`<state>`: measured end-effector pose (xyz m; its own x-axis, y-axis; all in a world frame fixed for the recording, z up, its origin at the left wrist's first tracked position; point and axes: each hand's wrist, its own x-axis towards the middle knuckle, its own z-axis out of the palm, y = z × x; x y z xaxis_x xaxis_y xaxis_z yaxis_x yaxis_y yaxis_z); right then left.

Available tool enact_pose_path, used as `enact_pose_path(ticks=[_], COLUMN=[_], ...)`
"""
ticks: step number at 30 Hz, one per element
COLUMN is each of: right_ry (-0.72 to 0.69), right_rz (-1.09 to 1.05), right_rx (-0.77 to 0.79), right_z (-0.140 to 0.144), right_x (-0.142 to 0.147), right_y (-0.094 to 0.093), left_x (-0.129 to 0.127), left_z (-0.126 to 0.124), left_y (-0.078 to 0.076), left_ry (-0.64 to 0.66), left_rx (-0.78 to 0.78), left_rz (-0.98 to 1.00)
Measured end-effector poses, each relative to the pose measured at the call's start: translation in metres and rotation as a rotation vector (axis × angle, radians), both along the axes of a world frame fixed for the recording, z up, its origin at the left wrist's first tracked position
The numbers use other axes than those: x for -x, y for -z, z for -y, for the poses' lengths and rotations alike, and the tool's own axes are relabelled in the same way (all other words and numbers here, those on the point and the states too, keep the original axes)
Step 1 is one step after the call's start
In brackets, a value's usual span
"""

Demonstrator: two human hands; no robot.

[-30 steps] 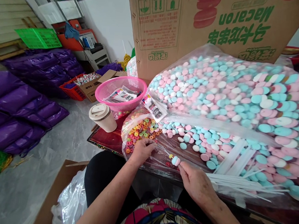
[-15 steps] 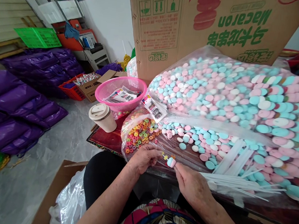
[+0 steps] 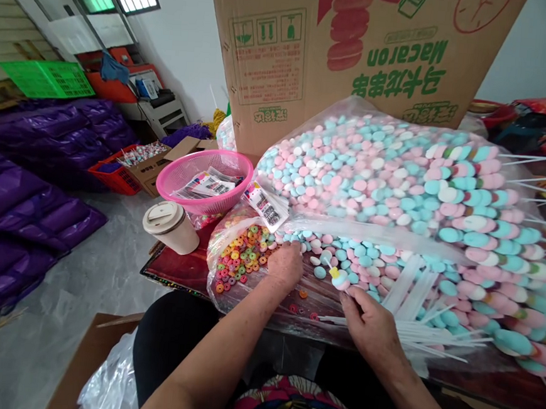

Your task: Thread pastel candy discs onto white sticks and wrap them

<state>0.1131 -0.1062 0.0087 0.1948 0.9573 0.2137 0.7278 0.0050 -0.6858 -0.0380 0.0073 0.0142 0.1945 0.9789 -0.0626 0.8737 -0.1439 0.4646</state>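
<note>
My right hand (image 3: pixel 372 326) pinches a short marshmallow skewer (image 3: pixel 340 280), its white stick tip poking up past a yellow piece and pastel marshmallows. Over at the near edge of the loose pink, white and blue marshmallows (image 3: pixel 368 256), my left hand (image 3: pixel 287 265) is closed with curled fingers; its fingertips are hidden, so I cannot see what they hold. Colourful ring candies (image 3: pixel 243 256) spill from a clear bag just left of that hand. A few stray rings, one an orange ring (image 3: pixel 302 294), lie on the plastic between the hands.
White sticks (image 3: pixel 437 337) lie right of my right hand. Finished skewers (image 3: pixel 483 227) are stacked on the big marshmallow bag (image 3: pixel 342 166). A pink basket (image 3: pixel 161 180), a lidded cup (image 3: pixel 183 238) and printed packets (image 3: pixel 268 207) stand left. Behind rises a carton (image 3: pixel 265 59).
My left hand has left the skewer and moved up to the marshmallow pile. My right hand has lifted the skewer slightly, up and to the right. The view has shifted right.
</note>
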Motion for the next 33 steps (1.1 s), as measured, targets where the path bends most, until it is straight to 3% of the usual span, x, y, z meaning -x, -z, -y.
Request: enact_pose_path(ticks=[4,9,12,17,20,23,25,29,33], right_ry=[0.025,-0.03,-0.037,-0.087,-0.067,0.0,-0.027,-0.106,-0.091], right_rz=[0.087,0.211,0.18,-0.012,-0.256,-0.367,-0.504,-0.94,-1.12], right_rx=[0.057,0.218,0.227,0.179,0.11,0.105,0.14,0.316,0.34], right_z=[-0.018,-0.051,-0.055,-0.034,-0.024,-0.023,-0.023,-0.017,-0.013], right_x=[-0.001,0.019,0.024,0.021,0.025,0.034,0.04,0.047,0.047], right_y=[0.009,0.017,0.015,-0.005,-0.015,-0.019,-0.021,-0.025,-0.027], left_x=[0.005,0.026,0.035,0.032,0.023,0.015,0.013,0.014,0.019], left_z=[0.014,0.037,0.044,0.05,0.054,0.061,0.068,0.077,0.078], left_y=[0.007,0.007,0.007,0.003,0.0,0.0,0.001,-0.003,-0.01], left_ry=[0.062,-0.02,-0.088,-0.276,-0.3,-0.201,-0.14,-0.06,0.042], left_rx=[-0.011,-0.02,0.119,0.435,0.338,0.091,-0.042,-0.096,-0.112], left_rz=[0.036,0.335,0.566,1.061,1.129,1.025,0.937,0.873,0.898])
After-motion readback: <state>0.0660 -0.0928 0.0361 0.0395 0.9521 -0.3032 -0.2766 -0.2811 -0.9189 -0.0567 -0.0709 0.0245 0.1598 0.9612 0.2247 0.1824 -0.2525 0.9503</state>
